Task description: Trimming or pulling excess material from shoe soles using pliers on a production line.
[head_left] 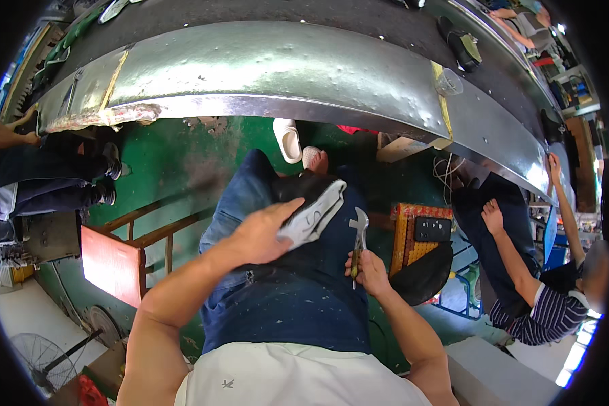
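A black shoe upper point(306, 184) with a pale grey-white underside lies across my lap, its underside turned up and to the right. My left hand point(264, 233) grips it, the fingers lying over its near left side and hiding part of it. In my right hand point(370, 269) is a pair of metal lasting pincers point(360, 229), held by the handles over my right thigh. Their curved head points away from me and stands apart from the shoe.
A long metal-edged bench point(250, 74) with a dark belt runs ahead, carrying a black shoe point(461, 47) and a clear cup point(449, 82). Left is a wooden stool point(111, 264); right, a woven seat point(404, 230) with a phone point(433, 229). Co-workers sit either side.
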`<action>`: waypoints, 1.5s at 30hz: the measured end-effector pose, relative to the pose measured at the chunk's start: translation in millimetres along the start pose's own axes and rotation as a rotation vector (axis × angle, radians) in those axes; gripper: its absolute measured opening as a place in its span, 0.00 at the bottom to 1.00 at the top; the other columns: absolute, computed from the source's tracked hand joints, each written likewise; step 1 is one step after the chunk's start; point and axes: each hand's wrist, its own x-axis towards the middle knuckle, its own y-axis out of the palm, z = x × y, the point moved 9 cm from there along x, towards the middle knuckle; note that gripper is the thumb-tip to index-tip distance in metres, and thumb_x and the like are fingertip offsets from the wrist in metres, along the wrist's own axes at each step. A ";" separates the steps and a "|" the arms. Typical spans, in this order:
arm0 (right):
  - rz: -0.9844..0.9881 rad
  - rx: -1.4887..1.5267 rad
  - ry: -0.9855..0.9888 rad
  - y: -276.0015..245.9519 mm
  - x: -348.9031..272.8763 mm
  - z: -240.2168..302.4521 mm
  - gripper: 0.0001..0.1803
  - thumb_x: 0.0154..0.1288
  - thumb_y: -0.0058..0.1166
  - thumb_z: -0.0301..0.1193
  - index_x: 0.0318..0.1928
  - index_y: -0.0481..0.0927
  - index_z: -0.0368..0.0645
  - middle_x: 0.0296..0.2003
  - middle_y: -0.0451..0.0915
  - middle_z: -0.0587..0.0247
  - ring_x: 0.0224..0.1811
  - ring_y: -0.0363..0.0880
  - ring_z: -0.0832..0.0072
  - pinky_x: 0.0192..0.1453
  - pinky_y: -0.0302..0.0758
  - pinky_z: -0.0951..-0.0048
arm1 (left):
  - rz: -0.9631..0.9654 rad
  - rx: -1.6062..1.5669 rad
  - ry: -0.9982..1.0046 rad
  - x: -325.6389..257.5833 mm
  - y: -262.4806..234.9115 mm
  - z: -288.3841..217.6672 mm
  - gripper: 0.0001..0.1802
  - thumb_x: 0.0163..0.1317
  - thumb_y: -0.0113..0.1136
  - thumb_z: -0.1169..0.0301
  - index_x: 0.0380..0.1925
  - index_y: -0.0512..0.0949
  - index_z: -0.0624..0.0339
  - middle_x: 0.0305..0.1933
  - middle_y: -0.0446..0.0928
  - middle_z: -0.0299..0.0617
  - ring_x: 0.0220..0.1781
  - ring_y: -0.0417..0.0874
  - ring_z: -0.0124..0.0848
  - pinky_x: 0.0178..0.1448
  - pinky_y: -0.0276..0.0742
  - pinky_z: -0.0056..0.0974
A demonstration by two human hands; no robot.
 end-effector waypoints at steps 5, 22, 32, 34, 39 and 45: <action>-0.044 0.055 0.026 -7.1 -10.4 -3.7 0.29 0.83 0.37 0.52 0.54 0.74 0.35 0.40 0.81 0.60 0.34 0.82 0.75 0.37 0.76 0.74 | -0.235 0.038 0.463 -4.9 -92.4 -98.8 0.44 0.49 0.70 0.81 0.70 0.67 0.56 0.51 0.79 0.50 0.50 0.84 0.50 0.53 0.82 0.46; 0.135 -0.686 0.055 9.1 -24.7 63.5 0.18 0.71 0.57 0.35 0.52 0.77 0.35 0.36 0.84 0.54 0.40 0.84 0.63 0.48 0.78 0.65 | 0.136 -1.223 -0.249 101.5 145.8 90.1 0.35 0.83 0.28 0.45 0.73 0.68 0.57 0.71 0.72 0.45 0.71 0.71 0.35 0.76 0.64 0.39; 0.287 -1.177 -0.150 33.0 6.6 113.1 0.30 0.70 0.56 0.34 0.65 0.69 0.24 0.54 0.78 0.27 0.59 0.78 0.40 0.65 0.74 0.52 | -0.205 -0.615 -0.020 91.7 141.3 89.4 0.34 0.81 0.30 0.52 0.70 0.66 0.69 0.70 0.70 0.65 0.76 0.67 0.55 0.79 0.59 0.46; 0.377 -1.252 0.036 45.9 11.4 139.5 0.27 0.70 0.56 0.35 0.61 0.71 0.25 0.51 0.80 0.28 0.57 0.80 0.40 0.62 0.75 0.51 | -0.193 -0.650 -0.040 90.9 150.1 97.8 0.32 0.82 0.32 0.53 0.72 0.63 0.69 0.70 0.70 0.59 0.74 0.67 0.46 0.78 0.59 0.42; 0.583 -1.370 0.255 48.4 28.5 147.3 0.17 0.69 0.57 0.36 0.44 0.79 0.32 0.38 0.84 0.38 0.46 0.84 0.45 0.53 0.78 0.51 | -0.183 -0.713 -0.077 86.3 160.8 98.3 0.30 0.83 0.35 0.59 0.74 0.59 0.71 0.73 0.68 0.53 0.75 0.66 0.36 0.78 0.57 0.37; 0.651 -1.414 0.213 45.0 41.9 148.5 0.14 0.69 0.55 0.34 0.47 0.78 0.35 0.39 0.84 0.40 0.48 0.83 0.47 0.53 0.77 0.52 | -0.171 -0.736 -0.113 81.8 145.8 95.3 0.31 0.80 0.36 0.63 0.75 0.57 0.73 0.75 0.66 0.57 0.77 0.64 0.39 0.80 0.54 0.37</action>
